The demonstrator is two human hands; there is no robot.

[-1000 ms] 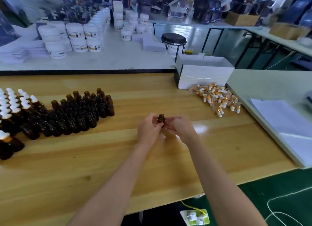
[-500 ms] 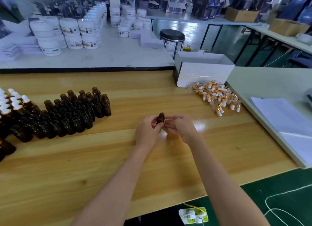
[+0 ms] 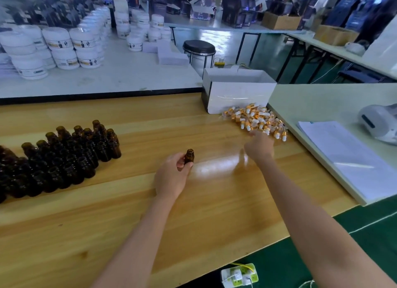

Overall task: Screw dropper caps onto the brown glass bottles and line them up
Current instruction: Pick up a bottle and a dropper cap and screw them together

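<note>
Head: bottle (image 3: 189, 156) upright in left grip (image 3: 171, 178)

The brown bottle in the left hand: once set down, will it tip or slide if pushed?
The brown bottle is narrow and upright, so a high push would likely tip it. The wooden table looks glossy, so a low push probably slides it. On its side, the round body may roll.

Blurred, cropped
The right hand (image 3: 258, 147) blurs beside the dropper caps (image 3: 255, 121), perhaps touching one; the bottle group (image 3: 64, 158) runs off the left edge.
</note>
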